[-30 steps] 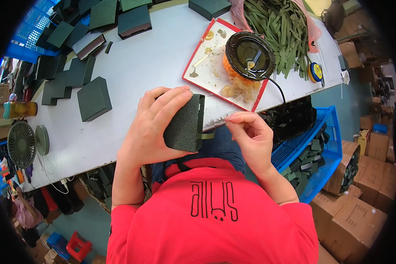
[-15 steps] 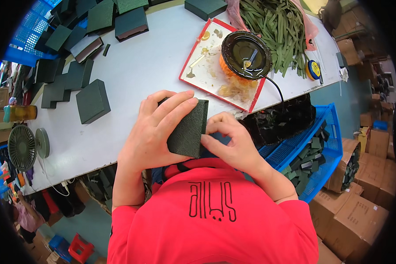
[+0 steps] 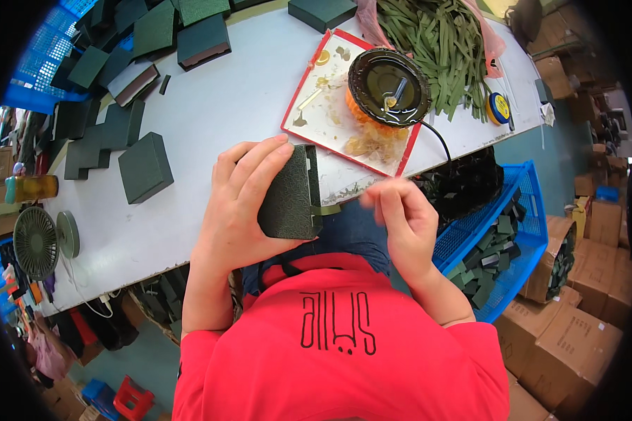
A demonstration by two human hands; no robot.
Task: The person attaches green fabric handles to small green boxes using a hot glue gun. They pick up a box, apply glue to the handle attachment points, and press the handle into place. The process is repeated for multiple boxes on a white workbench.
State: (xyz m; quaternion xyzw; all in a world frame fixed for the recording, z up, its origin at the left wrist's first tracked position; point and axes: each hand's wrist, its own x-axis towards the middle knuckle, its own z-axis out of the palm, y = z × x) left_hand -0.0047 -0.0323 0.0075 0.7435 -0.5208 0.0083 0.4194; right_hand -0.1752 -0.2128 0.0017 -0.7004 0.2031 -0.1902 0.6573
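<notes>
Head view: how would the green box (image 3: 286, 200) handle?
"Likely light, stiff; grip its outer edges, clear of the ribbon tab (image 3: 328, 210)."
"Positions?"
"Left hand (image 3: 235, 210) clamped round box's left side, near table (image 3: 196, 105) edge. Right hand (image 3: 404, 210) to box's right, apart; fingertips blurred, can't tell if pinching."

At the left end of the white bench (image 3: 196, 126), a small green fan (image 3: 36, 240) stands with its round disc beside it, and just beyond it lies an amber-coloured bottle (image 3: 35, 188). A white cable (image 3: 105, 298) hangs by the near edge. Near the bench's right end is a round yellow-and-blue tin (image 3: 498, 109). Black shiny plastic (image 3: 470, 186) bunches beneath that end. Farther right, brown cartons (image 3: 572, 354) are stacked, with a small blue item (image 3: 606, 193) among them. At lower left, a red stool (image 3: 133, 400) stands on the floor (image 3: 144, 351) beside a blue one.
</notes>
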